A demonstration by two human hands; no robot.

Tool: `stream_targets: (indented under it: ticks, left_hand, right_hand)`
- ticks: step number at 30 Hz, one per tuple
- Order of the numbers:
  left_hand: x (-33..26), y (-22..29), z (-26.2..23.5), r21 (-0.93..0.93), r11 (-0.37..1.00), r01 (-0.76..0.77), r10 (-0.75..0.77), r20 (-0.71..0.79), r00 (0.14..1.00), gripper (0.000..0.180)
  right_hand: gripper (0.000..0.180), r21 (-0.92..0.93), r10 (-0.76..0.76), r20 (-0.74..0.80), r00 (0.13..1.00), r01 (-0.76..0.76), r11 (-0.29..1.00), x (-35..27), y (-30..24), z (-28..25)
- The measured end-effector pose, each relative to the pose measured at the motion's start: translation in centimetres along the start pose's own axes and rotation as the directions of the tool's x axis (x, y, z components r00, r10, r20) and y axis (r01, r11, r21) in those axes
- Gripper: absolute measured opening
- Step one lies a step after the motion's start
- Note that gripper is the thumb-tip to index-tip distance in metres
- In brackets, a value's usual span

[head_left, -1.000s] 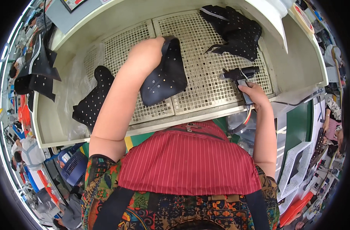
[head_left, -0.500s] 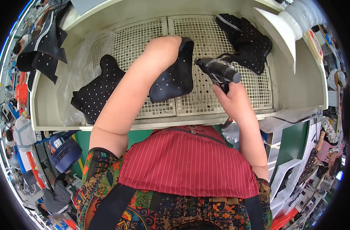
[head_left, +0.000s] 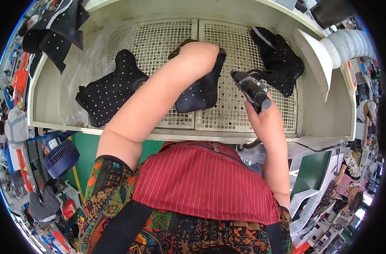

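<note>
Left hand (head_left: pixel 199 53) pinned the studded piece (head_left: pixel 201 91) under closed fingers, right hand (head_left: pixel 267 120) gripped the spray gun (head_left: pixel 250 86), nozzle beside it, spraying seemingly underway.

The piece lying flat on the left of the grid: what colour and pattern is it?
The flat piece is black, dotted all over with small silvery studs, seen best in the head view.

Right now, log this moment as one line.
left hand: pressing dark studded shoe upper on grid tray | right hand: gripping spray gun | second studded upper: lying left | pile of uppers: right
</note>
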State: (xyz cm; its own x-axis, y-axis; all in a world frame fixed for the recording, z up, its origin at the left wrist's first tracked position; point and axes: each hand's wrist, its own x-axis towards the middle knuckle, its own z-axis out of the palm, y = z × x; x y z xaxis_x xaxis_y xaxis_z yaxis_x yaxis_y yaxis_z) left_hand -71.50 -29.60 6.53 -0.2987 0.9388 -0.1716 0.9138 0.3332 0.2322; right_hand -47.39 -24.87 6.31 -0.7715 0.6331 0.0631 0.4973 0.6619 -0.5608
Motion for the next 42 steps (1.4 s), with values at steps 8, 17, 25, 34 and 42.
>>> stream_targets:
  ticks: [8, 17, 25, 34, 42]
  left_hand:
    - [-0.8, 0.0, 0.6, -0.031, 1.000, -0.002, 0.001, -0.036, 0.999, 0.021]
    - [-7.4, -1.6, 3.7, -0.262, 0.964, 0.048, -0.113, -0.238, 0.965, 0.030]
    - [-10.0, -2.0, 5.8, -0.312, 0.949, 0.048, -0.126, -0.236, 0.964, 0.030]
    - [-10.9, -2.5, 6.9, -0.321, 0.944, 0.073, -0.164, -0.267, 0.950, 0.031]
    - [-11.0, -2.5, 7.2, -0.330, 0.941, 0.074, -0.167, -0.264, 0.950, 0.031]
  right_hand:
    - [0.044, -0.025, -0.033, 0.139, 0.990, 0.037, 0.999, -3.2, -0.4, -1.7]
    - [0.030, 0.254, 0.059, 0.170, 0.984, -0.101, 0.962, -4.7, 0.2, -2.7]
    - [0.030, 0.204, 0.066, 0.238, 0.969, -0.117, 0.972, -4.3, 0.0, -1.5]
    - [0.024, 0.183, -0.014, 0.386, 0.922, -0.062, 0.981, -4.8, -1.3, -2.5]
    - [0.027, 0.198, -0.008, 0.325, 0.946, -0.060, 0.978, -4.1, -1.4, -1.5]
